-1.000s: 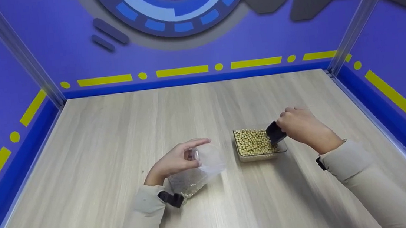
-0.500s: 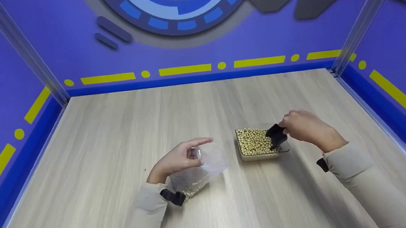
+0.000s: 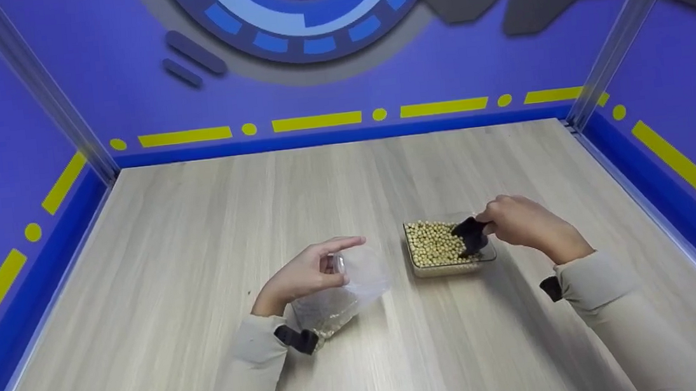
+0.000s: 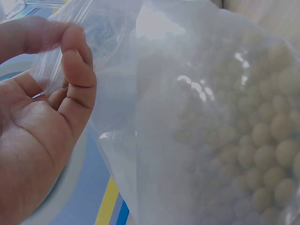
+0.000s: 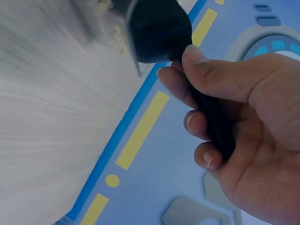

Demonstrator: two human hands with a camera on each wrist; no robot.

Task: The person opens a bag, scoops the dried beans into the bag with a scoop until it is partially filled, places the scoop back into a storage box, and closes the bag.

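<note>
Black scoop at the beans, right side of clear box; right hand wraps fingers round its handle (length visible only from right wrist). Left hand has fingers holding clear bag, left of box; left-wrist view resolves beans inside.

No words to read

I can make out no lettering, brand or number from here; the back wall bears plain graphics: yellow bars, yellow dots and part of a round blue emblem.
</note>
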